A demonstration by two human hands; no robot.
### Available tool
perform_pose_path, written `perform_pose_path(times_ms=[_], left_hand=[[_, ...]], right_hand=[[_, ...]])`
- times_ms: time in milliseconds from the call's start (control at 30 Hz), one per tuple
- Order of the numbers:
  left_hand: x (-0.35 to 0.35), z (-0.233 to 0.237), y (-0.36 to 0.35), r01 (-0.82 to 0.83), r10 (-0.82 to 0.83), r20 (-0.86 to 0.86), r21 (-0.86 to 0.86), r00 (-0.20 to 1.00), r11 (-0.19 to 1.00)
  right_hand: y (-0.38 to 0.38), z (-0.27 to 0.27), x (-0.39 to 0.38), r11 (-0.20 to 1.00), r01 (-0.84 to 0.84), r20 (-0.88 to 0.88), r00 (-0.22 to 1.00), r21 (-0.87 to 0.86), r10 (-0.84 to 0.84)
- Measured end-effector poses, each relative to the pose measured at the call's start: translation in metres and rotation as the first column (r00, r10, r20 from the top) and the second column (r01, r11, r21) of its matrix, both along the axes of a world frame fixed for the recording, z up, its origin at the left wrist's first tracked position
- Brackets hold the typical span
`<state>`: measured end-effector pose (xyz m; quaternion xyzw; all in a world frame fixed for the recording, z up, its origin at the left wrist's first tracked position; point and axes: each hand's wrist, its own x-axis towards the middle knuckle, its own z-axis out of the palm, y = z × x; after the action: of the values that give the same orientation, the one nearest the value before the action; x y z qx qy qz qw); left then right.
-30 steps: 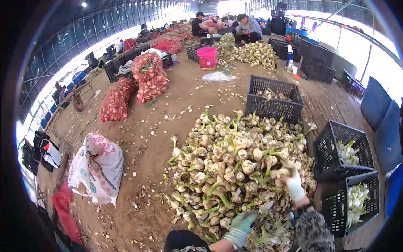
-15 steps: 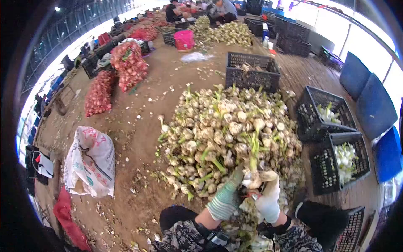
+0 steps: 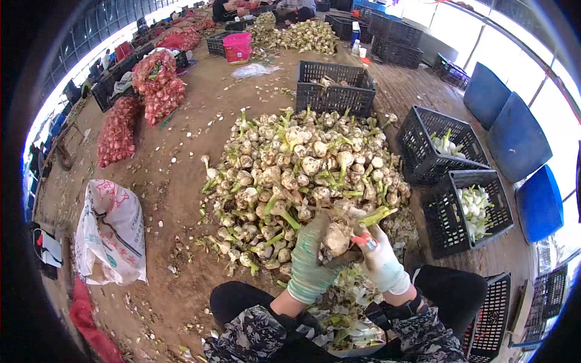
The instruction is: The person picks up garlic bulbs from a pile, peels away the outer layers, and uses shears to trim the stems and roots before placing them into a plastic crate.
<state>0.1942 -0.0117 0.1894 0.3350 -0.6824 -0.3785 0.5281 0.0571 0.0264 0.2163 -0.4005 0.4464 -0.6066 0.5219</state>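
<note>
Your left hand [image 3: 311, 260], in a green glove, is closed around a garlic bulb [image 3: 336, 239] at the 6 o'clock edge of the garlic pile [image 3: 290, 157]. Your right hand [image 3: 382, 263], in a white glove, grips a red-handled cutter [image 3: 363, 241] that touches the bulb. At 9 o'clock lies a white sack [image 3: 112, 233]; its red print is unreadable.

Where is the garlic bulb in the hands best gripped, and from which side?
Grip the round bulb from its left, as the left hand does; its green stalk points up-right, where the right hand holds a red-handled tool.
</note>
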Motion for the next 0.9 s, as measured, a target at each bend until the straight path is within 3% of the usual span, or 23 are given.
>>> perform_pose_path(times_ms=[67, 100, 200, 233, 333, 400, 500, 667, 767, 900], left_hand=[[0.001, 0.001, 0.0, -0.006, 0.007, 0.063, -0.021, 0.998, 1.0], [0.002, 0.002, -0.001, -0.008, 0.009, 0.065, -0.018, 0.998, 1.0], [0.002, 0.001, -0.002, -0.019, 0.017, 0.092, 0.021, 0.996, 1.0], [0.001, -0.003, -0.004, -0.011, 0.01, 0.069, 0.014, 0.998, 1.0], [-0.002, -0.006, -0.006, -0.007, 0.006, 0.046, 0.027, 0.999, 1.0], [-0.006, -0.006, -0.007, -0.005, 0.002, 0.048, 0.051, 0.999, 0.999], [-0.009, 0.003, -0.009, -0.03, 0.059, 0.143, -0.195, 0.988, 0.98], [-0.014, -0.006, -0.011, 0.016, -0.01, 0.077, -0.079, 0.997, 0.997], [-0.013, -0.001, -0.016, -0.018, 0.043, 0.127, -0.191, 0.991, 0.981], [-0.014, 0.006, -0.012, -0.003, 0.035, 0.185, -0.173, 0.982, 0.985]], right_hand=[[-0.007, -0.014, 0.002, 0.997, 0.071, -0.051, 0.996, -0.021, -0.072], [-0.008, -0.008, 0.004, 0.998, 0.054, 0.073, 0.996, 0.013, -0.055], [-0.012, -0.02, 0.005, 0.995, 0.098, 0.036, 0.995, -0.006, -0.097], [-0.013, -0.026, 0.004, 0.987, 0.129, 0.085, 0.987, 0.097, -0.137], [-0.009, -0.023, 0.001, 0.995, 0.089, 0.064, 0.994, -0.035, -0.087], [-0.01, -0.022, -0.002, 0.997, 0.072, 0.15, 0.986, 0.0, -0.071], [-0.013, -0.019, -0.007, 0.984, 0.073, 0.164, 0.981, 0.165, -0.1], [-0.011, -0.02, -0.012, 0.98, 0.093, 0.156, 0.98, 0.175, -0.121], [-0.012, -0.02, -0.011, 0.979, 0.09, 0.259, 0.956, 0.181, -0.136], [-0.01, -0.013, -0.015, 0.982, 0.058, 0.353, 0.928, 0.18, -0.12]])
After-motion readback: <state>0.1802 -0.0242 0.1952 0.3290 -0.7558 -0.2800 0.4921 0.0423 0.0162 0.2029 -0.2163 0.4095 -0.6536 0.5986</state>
